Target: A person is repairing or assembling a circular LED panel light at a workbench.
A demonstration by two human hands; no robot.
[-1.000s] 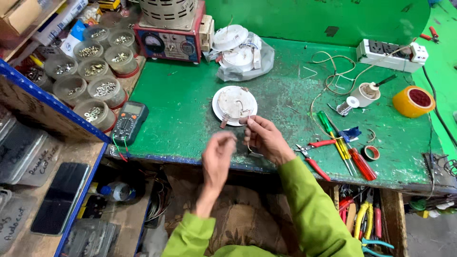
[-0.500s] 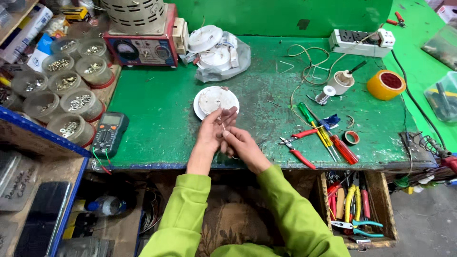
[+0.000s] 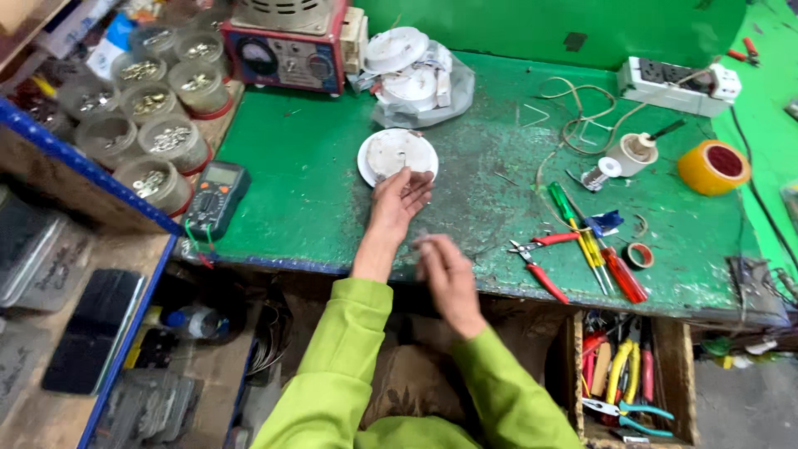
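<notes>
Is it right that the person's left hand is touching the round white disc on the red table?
Not quite: the table is green, not red. The head view shows the left hand reaching onto the round white disc there, fingertips at its near edge.

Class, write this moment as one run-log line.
left hand: touching white round disc | right hand: near bench edge, grip unclear | red pliers: lying on green bench

My green workbench (image 3: pixel 316 166) carries: white disc (image 3: pixel 397 155), multimeter (image 3: pixel 214 198), red pliers (image 3: pixel 539 259), screwdrivers (image 3: pixel 594 245), yellow tape roll (image 3: pixel 713 166), power strip (image 3: pixel 677 83).
</notes>
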